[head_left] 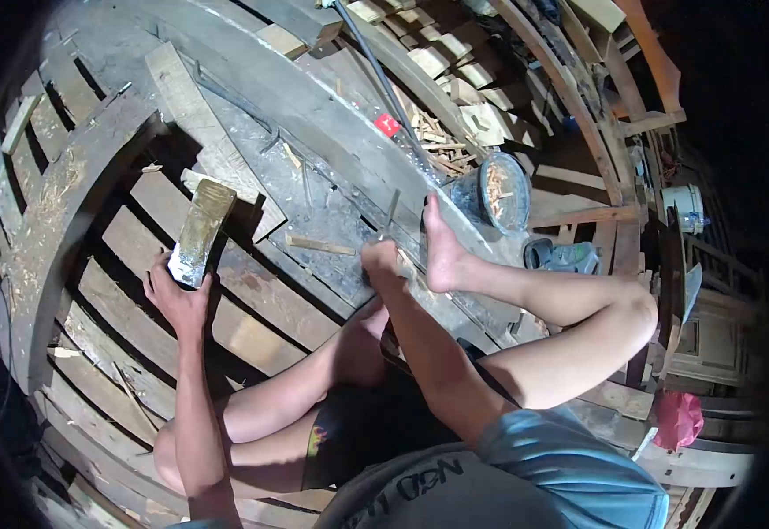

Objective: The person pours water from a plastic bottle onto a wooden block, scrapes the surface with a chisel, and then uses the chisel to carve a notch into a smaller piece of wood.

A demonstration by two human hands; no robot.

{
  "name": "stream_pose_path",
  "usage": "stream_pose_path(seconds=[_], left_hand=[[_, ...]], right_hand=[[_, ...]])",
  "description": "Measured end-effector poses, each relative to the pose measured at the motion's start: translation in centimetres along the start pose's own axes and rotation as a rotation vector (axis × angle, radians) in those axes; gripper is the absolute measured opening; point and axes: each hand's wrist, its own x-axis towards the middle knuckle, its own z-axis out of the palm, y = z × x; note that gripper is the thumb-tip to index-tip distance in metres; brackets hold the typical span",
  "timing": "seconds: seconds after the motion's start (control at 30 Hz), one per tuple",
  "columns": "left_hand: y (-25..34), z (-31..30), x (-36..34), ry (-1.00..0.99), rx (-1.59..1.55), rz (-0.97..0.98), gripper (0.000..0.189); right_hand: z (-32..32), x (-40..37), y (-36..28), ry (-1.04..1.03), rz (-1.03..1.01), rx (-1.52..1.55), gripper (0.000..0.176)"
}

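My left hand [179, 298] grips the near end of a rectangular block [203, 220], thumb on one side and fingers on the other. The block is brown at its far end and shines pale, as if wet, close to my palm. My right hand [381, 257] is a closed fist near my bare foot [444, 251]. A narrow blade-like tool [392, 212] sticks up out of that fist; its handle is hidden in my fingers. Left of this fist lies a short wood strip [321, 245].
A pale board [212, 132] lies beyond the block. Gapped wooden slats [252, 326] form the floor. Right of my foot stands a bucket [497, 194] with wood chips, with sandals [565, 257] below it. Stacked wood offcuts [455, 62] fill the back. A pink bag [678, 420] sits at right.
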Motion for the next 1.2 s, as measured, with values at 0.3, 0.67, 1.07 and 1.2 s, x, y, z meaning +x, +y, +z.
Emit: stream_pose_path(seconds=[0.3, 0.67, 1.07, 1.2], left_hand=[[-0.5, 0.6, -0.1, 0.073, -0.010, 0.056, 0.069], [0.2, 0.1, -0.2, 0.036, -0.001, 0.017, 0.074], [-0.2, 0.3, 0.1, 0.041, -0.009, 0.024, 0.069], [-0.2, 0.2, -0.1, 0.039, -0.019, 0.031, 0.072]], right_hand=[[-8.1, -0.8, -5.1, -0.148, 0.190, 0.555, 0.043], [-3.6, 3.6, -1.6, 0.002, -0.061, 0.096, 0.052], [-12.1, -0.5, 0.8, -1.098, 0.205, 1.199, 0.036], [-11.3, 1.3, 1.0, -0.267, -0.113, 0.552, 0.039]])
